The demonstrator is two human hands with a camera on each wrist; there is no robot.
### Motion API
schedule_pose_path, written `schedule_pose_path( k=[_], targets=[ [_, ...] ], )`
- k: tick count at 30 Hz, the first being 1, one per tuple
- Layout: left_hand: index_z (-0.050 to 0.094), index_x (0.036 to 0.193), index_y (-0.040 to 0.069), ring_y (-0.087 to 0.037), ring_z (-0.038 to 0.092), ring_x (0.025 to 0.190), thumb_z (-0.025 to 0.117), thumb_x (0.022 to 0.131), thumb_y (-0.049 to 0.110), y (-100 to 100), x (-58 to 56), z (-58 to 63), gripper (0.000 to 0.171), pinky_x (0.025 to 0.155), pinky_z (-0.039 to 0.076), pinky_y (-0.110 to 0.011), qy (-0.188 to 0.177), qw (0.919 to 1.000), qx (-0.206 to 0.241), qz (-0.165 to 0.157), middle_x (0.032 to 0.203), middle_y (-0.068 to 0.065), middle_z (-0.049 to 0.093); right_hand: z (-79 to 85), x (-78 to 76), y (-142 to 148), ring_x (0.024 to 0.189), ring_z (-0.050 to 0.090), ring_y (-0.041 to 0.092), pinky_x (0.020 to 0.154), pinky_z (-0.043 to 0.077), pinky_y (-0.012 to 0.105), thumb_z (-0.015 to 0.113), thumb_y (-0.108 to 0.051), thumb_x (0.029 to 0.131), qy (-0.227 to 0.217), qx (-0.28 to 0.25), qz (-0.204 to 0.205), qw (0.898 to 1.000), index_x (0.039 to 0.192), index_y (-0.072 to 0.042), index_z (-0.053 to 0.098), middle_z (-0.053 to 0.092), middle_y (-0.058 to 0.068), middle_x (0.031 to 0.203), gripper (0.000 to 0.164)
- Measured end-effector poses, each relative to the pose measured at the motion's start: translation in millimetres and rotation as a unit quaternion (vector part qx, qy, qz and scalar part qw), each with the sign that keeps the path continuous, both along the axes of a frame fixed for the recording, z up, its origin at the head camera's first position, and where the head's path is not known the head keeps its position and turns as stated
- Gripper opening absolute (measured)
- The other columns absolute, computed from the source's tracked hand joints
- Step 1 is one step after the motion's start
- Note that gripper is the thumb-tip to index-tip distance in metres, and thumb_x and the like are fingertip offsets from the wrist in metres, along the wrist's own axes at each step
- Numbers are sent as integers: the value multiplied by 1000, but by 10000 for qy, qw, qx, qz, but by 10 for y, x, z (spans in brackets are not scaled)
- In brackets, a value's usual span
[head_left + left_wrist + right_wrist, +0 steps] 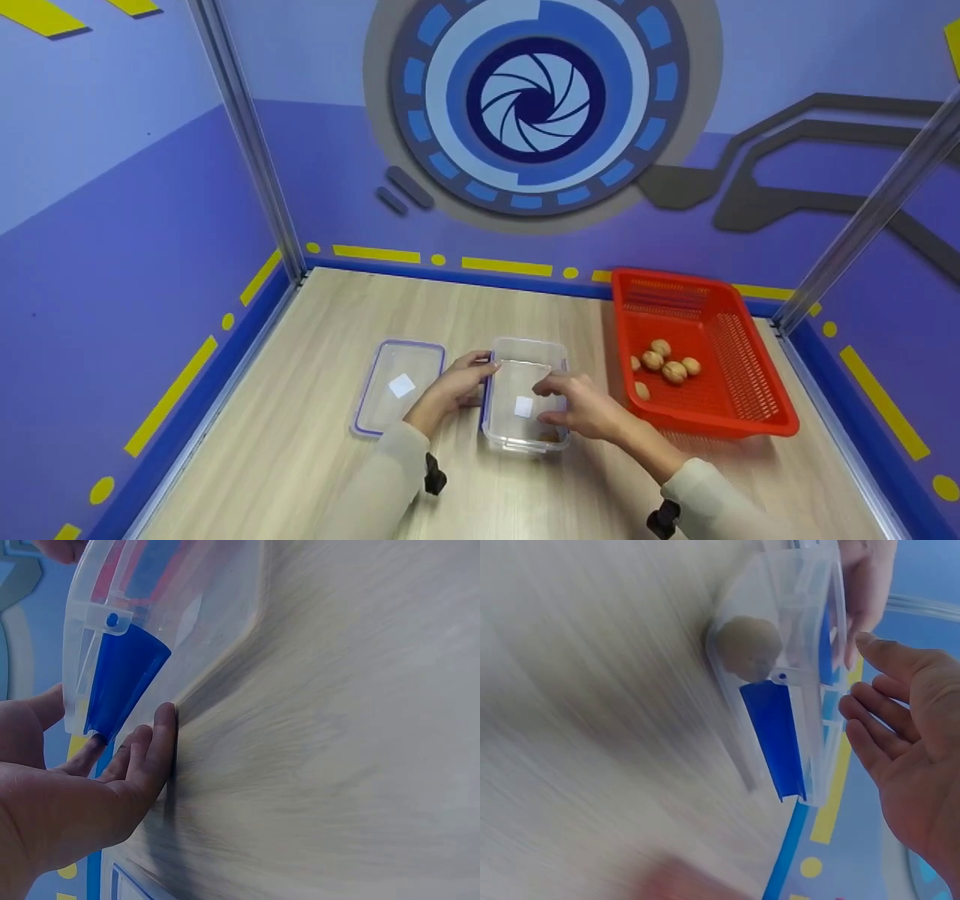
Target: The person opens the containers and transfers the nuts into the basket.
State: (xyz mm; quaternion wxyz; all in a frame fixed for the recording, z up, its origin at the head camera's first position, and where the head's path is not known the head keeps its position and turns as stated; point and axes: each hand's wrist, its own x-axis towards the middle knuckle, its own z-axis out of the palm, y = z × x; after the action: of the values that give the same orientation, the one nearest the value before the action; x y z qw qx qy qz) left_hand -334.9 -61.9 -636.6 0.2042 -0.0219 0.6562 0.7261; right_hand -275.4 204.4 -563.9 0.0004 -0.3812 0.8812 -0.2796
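A clear plastic food container (523,431) with blue side clips stands lidless on the table. My left hand (455,386) grips its left side, thumb at the rim and fingers along the outer wall. In the left wrist view, fingers of that hand (112,780) lie against a blue clip (126,679). Over the container's right side hovers my right hand (581,405), fingers loosely bent and apart, holding nothing. One walnut (746,649) sits in a corner of the container, seen through the wall in the right wrist view. A white square label (523,406) shows inside the container's outline.
Left of the container lies its clear lid (382,412) with a blue-purple edge and a white label (402,385). On the right, a red plastic basket (716,420) holds several walnuts (674,373). Printed wall panels (322,172) enclose the wooden table (247,450).
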Motion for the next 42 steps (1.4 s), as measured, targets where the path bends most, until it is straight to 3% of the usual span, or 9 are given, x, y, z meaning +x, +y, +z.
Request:
schedule_pose_path(
  k=[6,13,25,30,36,42],
  targets=[
    [45,156,3,-34,62,125,64,107,22,0,85,122,56,94,60,-46,70,9999,-111,-31,143,-18,56,-54,21,-45,99,72,31,90,61,46,86,-7,88,-220,235,153,9994,115,-3,75,75,9,108,30],
    [43,158,7,-37,62,129,68,105,30,-18,148,210,63,92,60,-49,-39,9998,-142,-93,150,-13,54,-62,25,-73,98,72,35,90,61,49,87,-6,87,-414,533,288,9973,115,3,74,75,17,108,32],
    [44,157,6,-38,61,129,64,107,27,-11,133,204,58,90,60,-49,-55,9998,-179,-77,148,-15,56,7,4,-93,97,72,34,88,62,43,87,-7,88,-385,1185,646,9901,115,0,76,75,15,108,30],
    [45,156,8,-36,59,131,65,106,27,-15,137,204,57,88,61,-48,-50,9997,-219,-35,148,-13,55,-5,-2,-98,96,72,33,87,62,44,86,-6,89,-311,1185,767,9895,113,1,76,75,16,107,28],
    [46,156,7,-32,61,128,65,106,28,3,73,103,58,87,60,-45,-3,9995,-307,-34,146,-11,58,-44,-3,-94,94,73,32,85,63,41,84,-7,91,-222,1257,845,9882,110,1,76,75,15,104,22],
    [43,158,6,-36,60,131,64,107,27,-9,132,177,59,89,61,-48,-8,9998,-182,-60,149,-13,55,-68,-19,-120,83,70,22,79,63,35,82,-7,93,-56,1463,910,9850,106,-1,77,76,12,97,16]
  ],
)
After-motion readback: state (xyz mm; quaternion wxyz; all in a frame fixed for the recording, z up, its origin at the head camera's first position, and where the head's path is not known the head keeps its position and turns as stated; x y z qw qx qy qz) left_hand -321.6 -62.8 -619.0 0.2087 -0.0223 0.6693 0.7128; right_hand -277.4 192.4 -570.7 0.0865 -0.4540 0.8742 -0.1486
